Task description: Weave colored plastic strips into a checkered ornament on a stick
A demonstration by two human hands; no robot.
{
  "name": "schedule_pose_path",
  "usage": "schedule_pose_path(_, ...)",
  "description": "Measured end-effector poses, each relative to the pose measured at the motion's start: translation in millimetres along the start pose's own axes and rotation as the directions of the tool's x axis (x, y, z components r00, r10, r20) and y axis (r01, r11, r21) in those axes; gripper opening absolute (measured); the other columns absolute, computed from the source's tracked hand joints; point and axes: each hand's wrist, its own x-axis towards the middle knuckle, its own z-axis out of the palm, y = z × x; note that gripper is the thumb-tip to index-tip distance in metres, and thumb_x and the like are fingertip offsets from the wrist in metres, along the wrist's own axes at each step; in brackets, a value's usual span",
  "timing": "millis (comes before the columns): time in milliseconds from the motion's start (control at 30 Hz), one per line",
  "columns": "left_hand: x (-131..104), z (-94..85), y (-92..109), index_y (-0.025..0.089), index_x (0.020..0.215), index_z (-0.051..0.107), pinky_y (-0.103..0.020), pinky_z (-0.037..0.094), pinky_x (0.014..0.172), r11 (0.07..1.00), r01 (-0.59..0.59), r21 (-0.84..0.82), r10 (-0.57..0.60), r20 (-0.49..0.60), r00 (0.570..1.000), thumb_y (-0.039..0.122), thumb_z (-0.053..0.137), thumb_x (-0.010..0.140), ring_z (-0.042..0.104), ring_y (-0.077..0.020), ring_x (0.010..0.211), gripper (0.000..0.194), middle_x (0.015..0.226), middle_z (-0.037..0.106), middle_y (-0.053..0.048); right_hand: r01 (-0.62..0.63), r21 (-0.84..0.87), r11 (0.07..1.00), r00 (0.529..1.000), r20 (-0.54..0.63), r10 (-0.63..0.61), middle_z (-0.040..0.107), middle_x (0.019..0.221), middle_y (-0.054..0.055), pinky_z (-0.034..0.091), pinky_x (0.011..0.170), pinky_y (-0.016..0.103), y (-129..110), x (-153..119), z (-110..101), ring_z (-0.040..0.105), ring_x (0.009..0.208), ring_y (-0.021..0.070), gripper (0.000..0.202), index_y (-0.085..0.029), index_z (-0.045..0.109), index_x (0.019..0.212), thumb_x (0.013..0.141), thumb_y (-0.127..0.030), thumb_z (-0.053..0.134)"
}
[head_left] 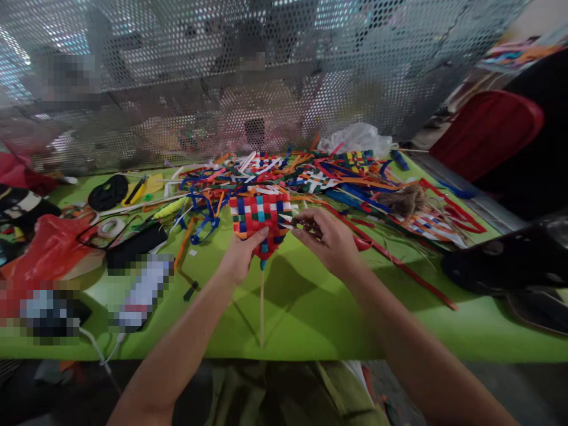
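Note:
A small fan woven from red, white, blue, green and orange strips (248, 216) stands upright on a thin wooden stick (261, 307). My left hand (242, 254) grips it near its lower left, with the thumb pressed on the front of the weave. At the fan's right edge, my right hand (326, 236) pinches a pair of small tweezers or scissors-like metal tips, too small to tell which. Those pale tips (286, 221) touch the side of the weave. The fingers' far sides are hidden.
Behind the fan lies a heap of coloured strips (222, 171) with other woven pieces (315, 177). On the left are a tape roll (110, 227), glasses, a black case (136, 244), a phone (145, 290) and a red plastic bag (53, 254). A perforated metal screen (275, 89) stands behind the green table (332, 331).

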Motion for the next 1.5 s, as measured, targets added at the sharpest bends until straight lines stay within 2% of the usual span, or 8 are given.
schedule_pose_path(167,-0.6,-0.9,3.4,0.014,0.095,0.072,-0.037,0.059,0.082,0.999,0.050,-0.003,-0.049,0.039,0.998,0.026,0.082,0.063,0.074,-0.0241,0.085,0.036,0.096,0.077,-0.009,0.175,-0.280,0.944,0.984,0.016,-0.178,0.070,0.090,0.006,0.041,0.059,0.026,3.1,1.8,-4.2,0.065,0.072,0.0169,0.030,-0.021,0.063,0.104,0.091,-0.047,0.054)
schedule_pose_path(333,1.7,-3.9,3.0,0.011,0.091,0.072,-0.037,0.059,0.082,0.993,0.120,0.004,-0.120,-0.012,0.993,0.019,0.076,0.065,0.074,-0.0251,0.085,0.028,0.090,0.077,-0.010,0.257,-0.387,0.885,0.962,0.017,-0.272,0.071,0.086,0.005,0.038,0.056,0.025,5.4,2.1,-5.5,0.065,0.069,0.0160,0.030,-0.021,0.064,0.103,0.092,-0.046,0.053)
schedule_pose_path(467,1.6,-4.6,3.2,0.010,0.092,0.072,-0.040,0.058,0.086,0.990,0.141,-0.021,-0.141,0.040,0.989,0.018,0.072,0.069,0.073,-0.0266,0.088,0.024,0.090,0.077,-0.011,0.283,-0.381,0.880,0.954,0.019,-0.298,0.071,0.084,0.004,0.037,0.055,0.025,4.9,2.5,-7.7,0.065,0.068,0.0146,0.028,-0.020,0.064,0.102,0.093,-0.045,0.053)
schedule_pose_path(567,0.6,-3.4,4.8,0.009,0.092,0.073,-0.038,0.059,0.085,0.990,0.137,-0.045,-0.133,0.071,0.989,0.016,0.070,0.071,0.074,-0.0243,0.084,0.022,0.089,0.077,-0.011,0.289,-0.373,0.882,0.954,0.040,-0.296,0.070,0.086,0.004,0.037,0.056,0.025,4.4,2.7,-9.0,0.064,0.069,0.0143,0.027,-0.020,0.064,0.103,0.093,-0.044,0.053)
schedule_pose_path(733,0.2,-3.0,7.3,0.008,0.089,0.073,-0.033,0.059,0.082,0.982,0.183,-0.038,-0.183,0.021,0.983,0.013,0.067,0.073,0.074,-0.0206,0.078,0.018,0.088,0.077,-0.009,0.300,-0.417,0.858,0.952,0.077,-0.295,0.070,0.088,0.006,0.037,0.057,0.026,3.2,1.7,-10.4,0.063,0.070,0.0158,0.028,-0.020,0.063,0.105,0.095,-0.042,0.051)
schedule_pose_path(933,0.8,-7.0,8.8,0.008,0.090,0.073,-0.042,0.056,0.091,0.973,0.233,-0.006,-0.233,0.015,0.972,0.015,0.067,0.073,0.073,-0.0263,0.088,0.019,0.088,0.077,-0.012,0.333,-0.471,0.817,0.938,0.077,-0.338,0.071,0.087,0.006,0.036,0.058,0.027,3.2,0.3,-11.3,0.061,0.068,0.0166,0.028,-0.019,0.064,0.103,0.096,-0.042,0.048)
schedule_pose_path(1067,0.3,-7.6,10.5,0.008,0.089,0.072,-0.044,0.056,0.092,0.969,0.248,-0.004,-0.248,0.029,0.968,0.015,0.066,0.073,0.073,-0.0287,0.091,0.019,0.088,0.077,-0.013,0.342,-0.456,0.822,0.935,0.073,-0.348,0.072,0.088,0.006,0.037,0.059,0.027,3.0,0.4,-11.0,0.062,0.069,0.0162,0.027,-0.020,0.065,0.102,0.095,-0.042,0.050)
schedule_pose_path(1500,-0.4,-7.6,14.0,0.008,0.085,0.074,-0.047,0.053,0.096,0.980,0.197,0.032,-0.199,0.071,0.977,0.012,0.069,0.065,0.072,-0.0300,0.091,0.020,0.088,0.077,-0.013,0.350,-0.410,0.843,0.934,0.085,-0.346,0.072,0.089,0.006,0.037,0.059,0.026,0.4,-1.3,-13.2,0.063,0.069,0.0160,0.028,-0.020,0.065,0.101,0.096,-0.042,0.048)
